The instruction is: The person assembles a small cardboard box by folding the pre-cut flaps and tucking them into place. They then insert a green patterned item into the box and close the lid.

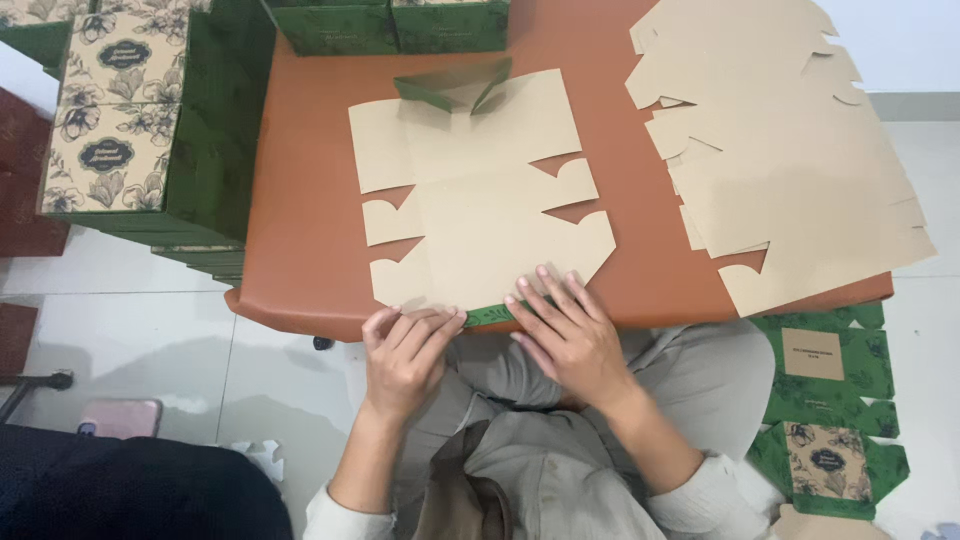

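- Both hands are down at the near edge of the rust-brown tabletop (300, 230), lower centre of the frame, on a flat die-cut brown cardboard box blank (490, 200) lying plain side up.
- The left hand (405, 355) has its fingers curled over the blank's bottom edge, pinching the green-printed flap there; the right hand (570, 335) lies just beside it, fingers spread flat and pressing on the same edge, gripping nothing.
- The blank stretches away from the fingers toward the top of the frame, long axis running near to far; both hands are equally close, touching its nearest end.
- At the far end a green flap (455, 88) already stands up.
- Right of the blank, apart from it, a loose stack of flat brown blanks (790, 160) fans out over the tabletop's right side.
- Upper left, stacked green boxes with floral tan lids (110, 110); more green boxes (400, 25) along the top edge.
- Lower right, on the floor, green printed blanks (825, 400).
- Nothing sits between hands and blank.
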